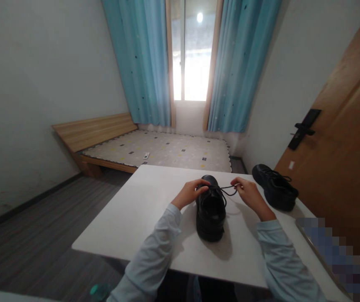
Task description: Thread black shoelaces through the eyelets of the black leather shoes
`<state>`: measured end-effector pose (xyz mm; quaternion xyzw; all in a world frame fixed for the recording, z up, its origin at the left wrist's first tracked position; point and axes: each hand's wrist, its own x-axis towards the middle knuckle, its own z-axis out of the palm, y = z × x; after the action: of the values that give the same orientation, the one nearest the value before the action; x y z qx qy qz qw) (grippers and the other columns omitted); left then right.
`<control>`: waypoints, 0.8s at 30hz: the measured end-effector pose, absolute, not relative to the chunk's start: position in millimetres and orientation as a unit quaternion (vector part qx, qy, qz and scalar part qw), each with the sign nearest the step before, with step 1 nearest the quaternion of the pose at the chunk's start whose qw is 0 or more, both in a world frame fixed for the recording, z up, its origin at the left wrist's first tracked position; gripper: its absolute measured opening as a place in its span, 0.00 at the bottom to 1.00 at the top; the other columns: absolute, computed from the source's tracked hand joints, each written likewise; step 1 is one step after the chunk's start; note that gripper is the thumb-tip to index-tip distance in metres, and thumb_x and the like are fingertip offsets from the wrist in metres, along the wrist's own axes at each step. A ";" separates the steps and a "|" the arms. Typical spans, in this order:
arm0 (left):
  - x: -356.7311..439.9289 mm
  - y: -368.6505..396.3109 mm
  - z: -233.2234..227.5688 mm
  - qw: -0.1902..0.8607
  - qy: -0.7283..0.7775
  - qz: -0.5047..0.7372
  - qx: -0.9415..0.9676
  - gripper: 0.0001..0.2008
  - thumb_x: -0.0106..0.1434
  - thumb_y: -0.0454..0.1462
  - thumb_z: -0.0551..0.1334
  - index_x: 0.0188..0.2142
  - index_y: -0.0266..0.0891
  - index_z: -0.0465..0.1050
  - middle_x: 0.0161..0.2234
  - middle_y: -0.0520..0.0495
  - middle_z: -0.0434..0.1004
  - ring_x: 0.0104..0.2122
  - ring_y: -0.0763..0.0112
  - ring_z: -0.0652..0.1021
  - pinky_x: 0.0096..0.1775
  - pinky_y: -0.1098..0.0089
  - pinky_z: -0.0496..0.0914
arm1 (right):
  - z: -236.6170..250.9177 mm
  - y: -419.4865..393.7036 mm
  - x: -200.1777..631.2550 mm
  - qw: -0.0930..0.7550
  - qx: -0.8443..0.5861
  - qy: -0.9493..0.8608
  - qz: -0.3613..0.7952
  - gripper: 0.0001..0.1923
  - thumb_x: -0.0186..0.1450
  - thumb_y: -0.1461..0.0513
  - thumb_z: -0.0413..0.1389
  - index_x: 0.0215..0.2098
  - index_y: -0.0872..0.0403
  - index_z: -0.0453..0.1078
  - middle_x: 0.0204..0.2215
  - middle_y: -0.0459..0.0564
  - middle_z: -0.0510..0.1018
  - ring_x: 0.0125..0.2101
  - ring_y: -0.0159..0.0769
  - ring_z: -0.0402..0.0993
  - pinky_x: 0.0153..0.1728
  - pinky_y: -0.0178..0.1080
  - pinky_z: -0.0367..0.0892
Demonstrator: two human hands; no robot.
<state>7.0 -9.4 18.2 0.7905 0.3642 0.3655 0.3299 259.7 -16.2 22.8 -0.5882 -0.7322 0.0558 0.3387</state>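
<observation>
1. Black, smooth and rounded, a shoe [210,212] is stood mid-counter [142,209]
2. Its thin lace [228,189] is pinched by the right hand [249,193]; the left hand [190,193] is closed on the shoe's tongue area
3. The fingertips are hard to make out

Both arms reach forward; left hand [190,193] and right hand [249,193] are pinched shut, knuckles up, near each other.

bed [167,151] - far | curtains [145,63] - window | door [346,147] - right
</observation>
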 end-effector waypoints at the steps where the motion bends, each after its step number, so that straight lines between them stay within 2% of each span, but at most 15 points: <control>1: 6.8 -9.0 18.1 0.325 0.367 0.370 0.789 0.13 0.63 0.42 0.57 0.44 0.40 0.73 0.44 0.47 0.77 0.45 0.67 0.75 0.49 0.67 0.69 | 20.7 -16.2 259.9 0.318 -0.590 -0.741 0.037 0.13 0.56 0.70 0.46 0.30 0.54 0.72 0.28 0.52 0.79 0.32 0.39 0.75 0.36 0.39 0.65; 6: 5.0 -6.4 16.2 0.290 0.395 0.400 0.774 0.10 0.60 0.41 0.60 0.39 0.40 0.74 0.41 0.47 0.78 0.43 0.67 0.75 0.46 0.66 0.70 | 12.5 -14.7 262.5 0.253 -0.596 -0.762 -0.013 0.13 0.57 0.70 0.47 0.31 0.55 0.72 0.30 0.54 0.78 0.34 0.41 0.74 0.37 0.40 0.64; 9: 4.4 -4.8 14.6 0.270 0.416 0.406 0.768 0.10 0.59 0.43 0.62 0.34 0.39 0.75 0.36 0.48 0.78 0.38 0.68 0.76 0.42 0.67 0.71 | 16.5 -16.1 258.1 0.293 -0.580 -0.760 0.008 0.10 0.61 0.66 0.47 0.32 0.54 0.72 0.31 0.54 0.78 0.35 0.42 0.73 0.39 0.42 0.65; 11: 4.2 -4.3 14.0 0.259 0.430 0.402 0.766 0.10 0.58 0.43 0.62 0.33 0.38 0.75 0.34 0.48 0.77 0.36 0.69 0.75 0.40 0.67 0.71 | 22.0 -19.3 251.2 0.336 -0.557 -0.757 0.058 0.10 0.63 0.59 0.49 0.34 0.53 0.71 0.34 0.53 0.78 0.36 0.42 0.73 0.40 0.43 0.66; 14: 4.2 -4.1 14.0 0.252 0.441 0.395 0.766 0.10 0.57 0.43 0.63 0.31 0.38 0.75 0.32 0.49 0.77 0.33 0.70 0.75 0.39 0.69 0.70 | 29.4 -26.4 238.1 0.366 -0.509 -0.766 0.142 0.16 0.61 0.52 0.54 0.43 0.52 0.70 0.42 0.53 0.77 0.43 0.43 0.72 0.45 0.46 0.67; 17: 4.3 -4.0 14.1 0.253 0.444 0.388 0.767 0.10 0.57 0.43 0.64 0.31 0.37 0.76 0.31 0.49 0.78 0.32 0.71 0.75 0.38 0.70 0.69 | 31.0 -32.1 227.1 0.353 -0.467 -0.790 0.184 0.24 0.58 0.50 0.57 0.50 0.51 0.66 0.49 0.54 0.73 0.50 0.44 0.69 0.52 0.48 0.62; 20: 4.6 -3.9 14.0 0.268 0.440 0.377 0.770 0.11 0.55 0.43 0.64 0.31 0.37 0.76 0.30 0.48 0.78 0.32 0.71 0.75 0.37 0.70 0.70 | 26.4 -33.5 220.9 0.341 -0.438 -0.808 0.199 0.30 0.56 0.50 0.60 0.54 0.51 0.63 0.53 0.54 0.70 0.54 0.45 0.65 0.56 0.49 0.58; 24: 4.9 -4.0 14.5 0.284 0.440 0.370 0.767 0.11 0.55 0.43 0.65 0.31 0.37 0.76 0.30 0.48 0.79 0.31 0.71 0.76 0.36 0.71 0.70 | 18.9 -31.9 218.0 0.333 -0.433 -0.812 0.206 0.33 0.54 0.51 0.61 0.56 0.51 0.62 0.54 0.55 0.69 0.55 0.47 0.64 0.57 0.51 0.58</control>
<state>4.9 -4.0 14.5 0.7674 0.4395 0.3702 0.2843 218.0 -31.9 18.9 -0.4333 -0.8118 0.2057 0.3329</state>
